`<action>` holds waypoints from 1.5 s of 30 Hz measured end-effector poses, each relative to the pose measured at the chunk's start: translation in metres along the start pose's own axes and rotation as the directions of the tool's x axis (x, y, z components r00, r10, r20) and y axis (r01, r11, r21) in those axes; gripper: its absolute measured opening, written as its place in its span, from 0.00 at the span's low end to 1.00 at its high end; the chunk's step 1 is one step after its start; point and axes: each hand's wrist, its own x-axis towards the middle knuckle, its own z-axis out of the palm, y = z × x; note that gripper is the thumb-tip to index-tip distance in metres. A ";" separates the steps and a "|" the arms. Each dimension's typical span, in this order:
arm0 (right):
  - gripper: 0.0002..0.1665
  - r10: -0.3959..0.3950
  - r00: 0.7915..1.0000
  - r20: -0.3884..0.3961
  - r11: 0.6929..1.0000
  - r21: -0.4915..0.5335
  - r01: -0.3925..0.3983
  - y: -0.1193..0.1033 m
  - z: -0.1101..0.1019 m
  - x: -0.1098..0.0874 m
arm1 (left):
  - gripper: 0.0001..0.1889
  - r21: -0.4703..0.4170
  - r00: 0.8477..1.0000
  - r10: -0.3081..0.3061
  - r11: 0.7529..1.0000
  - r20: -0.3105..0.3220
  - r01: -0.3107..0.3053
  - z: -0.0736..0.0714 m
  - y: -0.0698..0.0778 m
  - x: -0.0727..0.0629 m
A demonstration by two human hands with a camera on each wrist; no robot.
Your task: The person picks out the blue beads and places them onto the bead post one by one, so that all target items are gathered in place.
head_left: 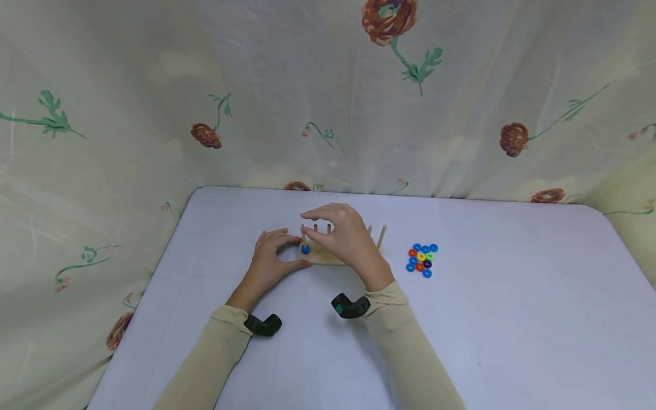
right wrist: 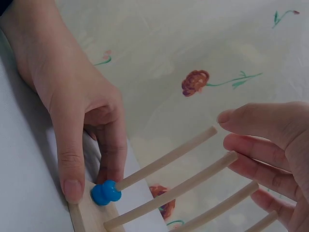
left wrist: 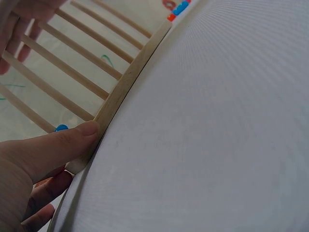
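A wooden base with upright pegs (head_left: pixel 325 257) lies on the table in front of me. My left hand (head_left: pixel 266 255) grips its left end, the thumb along the near edge and the fingers round the far side. Blue rings (right wrist: pixel 106 192), seemingly two, sit stacked at the foot of the end peg (right wrist: pixel 169 157). Above the pegs is my right hand (head_left: pixel 351 239), its thumb and fingers spread apart with nothing between them. In the right wrist view its fingertips (right wrist: pixel 227 117) are close to the peg tops. The right hand hides some pegs in the head view.
Right of the base, several small loose rings in blue, red, yellow, green and dark purple, among them a yellow ring (head_left: pixel 421 257), lie grouped on the white table (head_left: pixel 512 296). A flowered cloth (head_left: pixel 266 85) hangs behind the table's far edge.
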 end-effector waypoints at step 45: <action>0.15 0.276 0.954 -0.116 0.958 -0.051 -0.283 0.076 -0.113 -0.076 | 0.30 0.018 0.999 -0.035 0.999 0.005 0.035 0.000 0.003 0.000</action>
